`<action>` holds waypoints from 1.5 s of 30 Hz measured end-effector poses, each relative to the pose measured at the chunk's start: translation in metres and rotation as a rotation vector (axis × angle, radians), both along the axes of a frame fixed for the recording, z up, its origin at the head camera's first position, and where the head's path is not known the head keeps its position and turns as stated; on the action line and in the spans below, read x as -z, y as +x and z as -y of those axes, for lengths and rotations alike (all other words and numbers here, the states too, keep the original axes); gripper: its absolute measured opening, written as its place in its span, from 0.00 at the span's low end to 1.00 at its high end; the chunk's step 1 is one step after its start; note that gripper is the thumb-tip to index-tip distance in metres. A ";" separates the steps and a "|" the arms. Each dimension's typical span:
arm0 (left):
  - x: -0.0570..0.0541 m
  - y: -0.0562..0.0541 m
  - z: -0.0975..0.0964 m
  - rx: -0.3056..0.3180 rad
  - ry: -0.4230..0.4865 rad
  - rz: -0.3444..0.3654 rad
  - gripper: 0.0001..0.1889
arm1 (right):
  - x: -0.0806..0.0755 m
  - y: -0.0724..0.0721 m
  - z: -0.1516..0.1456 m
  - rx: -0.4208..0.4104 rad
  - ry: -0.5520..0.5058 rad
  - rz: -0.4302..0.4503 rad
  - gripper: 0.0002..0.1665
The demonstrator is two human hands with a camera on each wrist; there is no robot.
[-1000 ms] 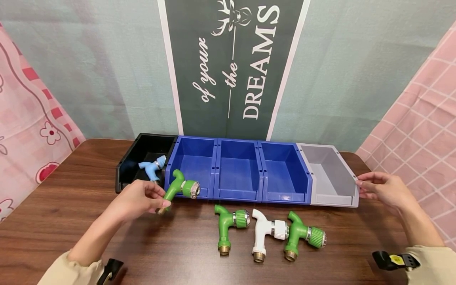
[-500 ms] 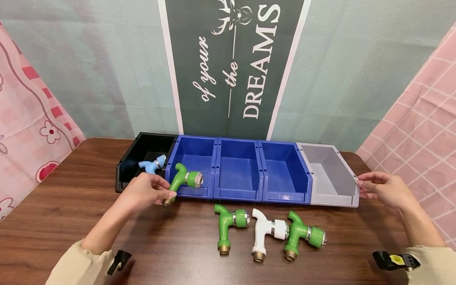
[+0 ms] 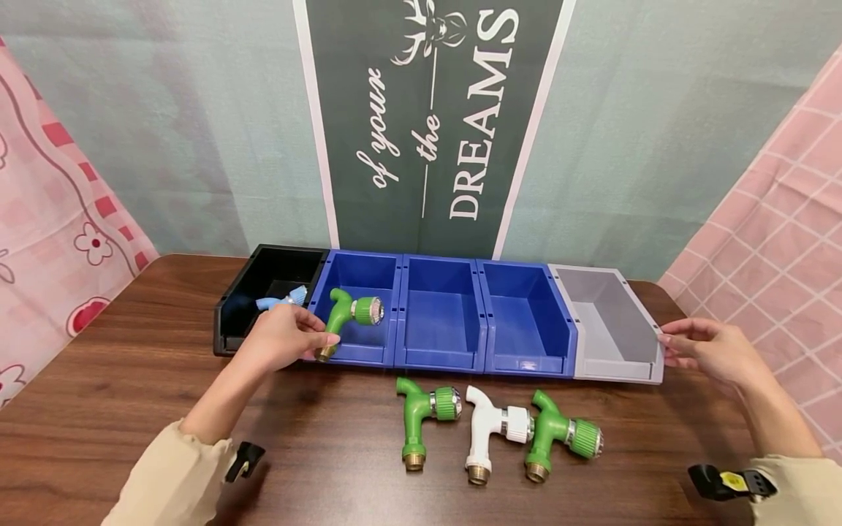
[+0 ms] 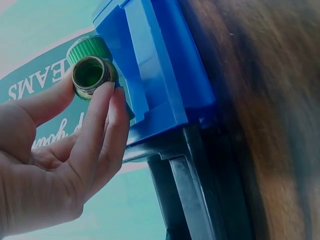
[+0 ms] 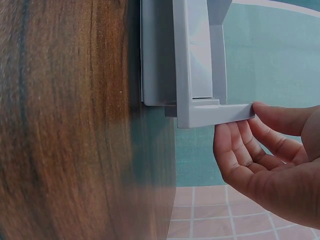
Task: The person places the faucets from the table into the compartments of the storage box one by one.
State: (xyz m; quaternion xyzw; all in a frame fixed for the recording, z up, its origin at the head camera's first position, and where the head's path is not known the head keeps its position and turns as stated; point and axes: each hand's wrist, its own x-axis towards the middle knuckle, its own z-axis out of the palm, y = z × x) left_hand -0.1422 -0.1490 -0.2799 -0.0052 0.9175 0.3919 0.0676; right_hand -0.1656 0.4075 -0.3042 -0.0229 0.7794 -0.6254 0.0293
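Note:
Between thumb and fingertips, my left hand [image 3: 283, 342] pinches a green tap [image 3: 339, 315] low down by its brass threaded end [image 4: 91, 76]. The tap is tilted, its spout up and its ribbed knob pointing right, and it overlaps the front of the left blue bin [image 3: 362, 356] in the head view. A light blue tap [image 3: 297, 295] lies in the black bin [image 3: 226, 321], partly hidden behind this hand. At the far right, my right hand [image 3: 713, 352] pinches the side edge of the grey bin [image 3: 612, 369], thumb on top and fingers underneath.
Two more blue bins [image 3: 439, 359] continue the row between the left blue bin and the grey one. On the brown table [image 3: 316, 453] in front lie a green tap [image 3: 413, 416], a white tap [image 3: 482, 431] and another green tap [image 3: 546, 435]. A printed cloth [image 3: 421, 131] hangs behind.
My left hand has moved right and forward with the green tap, from the front of the black bin to the left blue bin. The right hand stays at the grey bin.

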 end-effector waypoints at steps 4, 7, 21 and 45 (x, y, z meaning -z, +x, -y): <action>-0.002 -0.005 -0.003 -0.015 -0.009 0.005 0.16 | 0.000 0.000 0.000 0.001 0.010 -0.002 0.15; -0.003 -0.007 -0.005 -0.035 -0.015 0.006 0.15 | 0.000 0.000 0.000 -0.001 0.006 -0.003 0.15; -0.007 -0.020 -0.018 -0.082 -0.058 0.006 0.13 | 0.000 0.001 0.000 -0.002 0.008 -0.005 0.16; -0.001 -0.032 -0.028 -0.107 -0.162 -0.092 0.14 | -0.001 0.002 0.002 -0.011 0.005 -0.009 0.16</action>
